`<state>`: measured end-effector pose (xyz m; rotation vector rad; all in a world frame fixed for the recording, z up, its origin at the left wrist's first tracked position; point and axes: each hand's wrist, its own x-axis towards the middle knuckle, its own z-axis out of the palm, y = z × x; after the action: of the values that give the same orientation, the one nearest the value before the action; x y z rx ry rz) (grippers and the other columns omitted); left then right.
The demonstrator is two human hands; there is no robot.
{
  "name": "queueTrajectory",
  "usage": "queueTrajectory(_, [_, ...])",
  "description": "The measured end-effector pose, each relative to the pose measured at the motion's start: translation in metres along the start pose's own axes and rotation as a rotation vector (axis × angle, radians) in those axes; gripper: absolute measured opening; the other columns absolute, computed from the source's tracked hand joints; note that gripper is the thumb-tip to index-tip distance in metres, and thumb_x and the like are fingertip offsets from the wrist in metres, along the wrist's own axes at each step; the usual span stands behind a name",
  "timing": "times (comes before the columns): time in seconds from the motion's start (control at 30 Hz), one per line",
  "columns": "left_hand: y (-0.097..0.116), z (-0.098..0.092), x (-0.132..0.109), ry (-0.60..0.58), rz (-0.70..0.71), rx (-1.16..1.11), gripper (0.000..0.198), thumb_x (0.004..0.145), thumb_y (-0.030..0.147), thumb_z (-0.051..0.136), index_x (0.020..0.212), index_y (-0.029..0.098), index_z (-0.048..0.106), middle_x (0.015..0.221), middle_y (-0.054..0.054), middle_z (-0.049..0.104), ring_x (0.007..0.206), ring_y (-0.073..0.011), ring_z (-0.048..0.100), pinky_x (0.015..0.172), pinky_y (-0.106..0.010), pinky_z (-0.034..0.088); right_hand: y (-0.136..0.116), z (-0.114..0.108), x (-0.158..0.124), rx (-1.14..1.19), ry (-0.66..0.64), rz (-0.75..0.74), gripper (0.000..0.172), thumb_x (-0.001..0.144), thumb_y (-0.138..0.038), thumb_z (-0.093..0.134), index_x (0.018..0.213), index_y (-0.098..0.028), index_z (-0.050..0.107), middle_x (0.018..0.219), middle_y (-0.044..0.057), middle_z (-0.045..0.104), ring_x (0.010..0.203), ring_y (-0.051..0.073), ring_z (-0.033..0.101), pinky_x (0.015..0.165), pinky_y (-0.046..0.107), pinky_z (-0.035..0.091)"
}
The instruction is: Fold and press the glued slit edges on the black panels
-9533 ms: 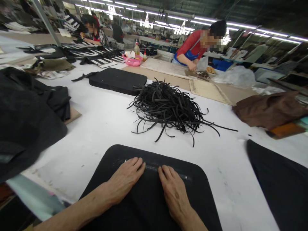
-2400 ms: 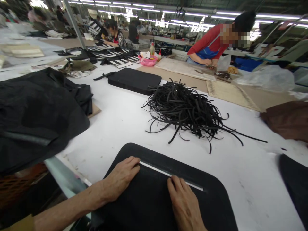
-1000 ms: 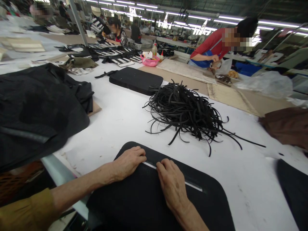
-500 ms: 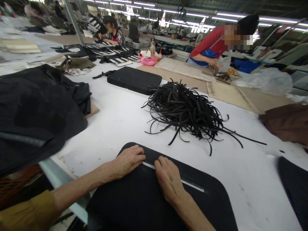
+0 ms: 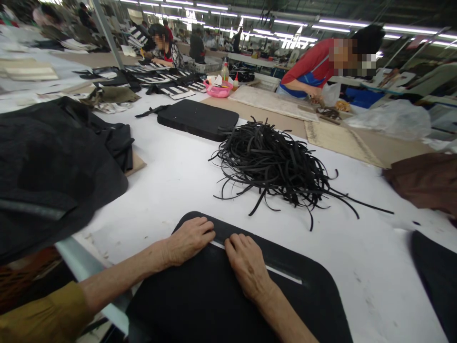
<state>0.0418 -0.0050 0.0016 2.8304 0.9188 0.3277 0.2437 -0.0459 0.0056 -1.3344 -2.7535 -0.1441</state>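
A large black panel [image 5: 214,300] with rounded corners lies in front of me, its lower part past the table edge. A long narrow slit [image 5: 285,275] runs along its far side, showing white. My left hand [image 5: 191,238] is closed at the slit's left end, with bent fingers gripping the black material. Close beside it, my right hand [image 5: 248,267] is closed over the middle of the slit, thumb and fingers pinching its edge. The fingertips of both hands are partly hidden.
Beyond the panel lies a tangled heap of black strips [image 5: 274,164]. A stack of black panels [image 5: 198,118] sits behind it. Black fabric [image 5: 53,166] covers the left side; brown cloth [image 5: 424,183] lies right. A co-worker in red [image 5: 310,66] bends over the far side.
My right hand has slid slightly left along the slit, nearer my left hand. The left hand stays nearly in place.
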Motion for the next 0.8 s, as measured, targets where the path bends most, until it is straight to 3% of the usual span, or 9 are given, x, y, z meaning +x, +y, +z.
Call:
queueTrajectory(0.1, [0.001,-0.004,0.001,0.026,-0.054,-0.049,0.018,0.088,0.011,0.038,0.092,0.017,0.055,0.095,-0.006,0.053,0.084,-0.0179,0.048,0.077,-0.03,0.041,0.0,-0.001,0.001,-0.032,0.009,-0.033,0.016,0.079,-0.002,0.051,0.086,-0.016,0.055,0.08,0.005,0.051,0.071,0.02,0.045,0.063,0.033,0.034])
queueTrajectory(0.27, [0.002,-0.005,0.003,0.026,-0.071,-0.109,0.012,0.087,0.022,0.048,0.097,0.016,0.054,0.096,-0.006,0.052,0.087,-0.0191,0.048,0.078,-0.032,0.042,0.008,-0.007,0.007,0.168,-0.037,0.106,0.014,0.085,-0.007,0.051,0.082,-0.019,0.056,0.081,0.002,0.053,0.075,0.017,0.05,0.066,0.027,0.036])
queueTrajectory(0.5, [0.001,0.001,0.003,-0.002,-0.005,0.01,0.017,0.088,0.012,0.039,0.093,0.015,0.055,0.093,-0.007,0.054,0.082,-0.0204,0.048,0.075,-0.033,0.042,0.016,-0.014,0.007,0.377,-0.066,0.178,0.013,0.089,-0.011,0.052,0.088,-0.021,0.059,0.083,-0.001,0.055,0.077,0.014,0.053,0.069,0.023,0.039])
queueTrajectory(0.57, [0.0,0.003,0.002,0.014,0.002,0.016,0.019,0.088,0.01,0.038,0.096,0.015,0.054,0.097,-0.008,0.054,0.085,-0.0206,0.048,0.079,-0.033,0.042,0.012,-0.011,0.006,0.352,-0.028,0.207,0.006,0.086,-0.015,0.058,0.089,-0.02,0.058,0.086,0.0,0.054,0.08,0.016,0.052,0.071,0.025,0.039])
queueTrajectory(0.67, [-0.001,0.005,0.0,0.045,0.005,0.01,0.02,0.088,0.01,0.037,0.096,0.014,0.055,0.098,-0.009,0.054,0.086,-0.0204,0.048,0.079,-0.033,0.042,0.002,-0.004,0.005,0.234,0.036,0.217,0.013,0.08,-0.021,0.066,0.088,-0.019,0.056,0.088,0.002,0.053,0.082,0.019,0.05,0.071,0.03,0.039])
queueTrajectory(0.8, [-0.001,0.004,0.0,0.071,0.008,0.0,0.021,0.089,0.011,0.036,0.093,0.014,0.056,0.095,-0.009,0.055,0.083,-0.0196,0.048,0.076,-0.032,0.043,-0.003,0.002,0.002,0.057,0.08,0.161,0.005,0.083,-0.018,0.059,0.087,-0.018,0.056,0.084,0.004,0.051,0.076,0.021,0.047,0.066,0.033,0.037])
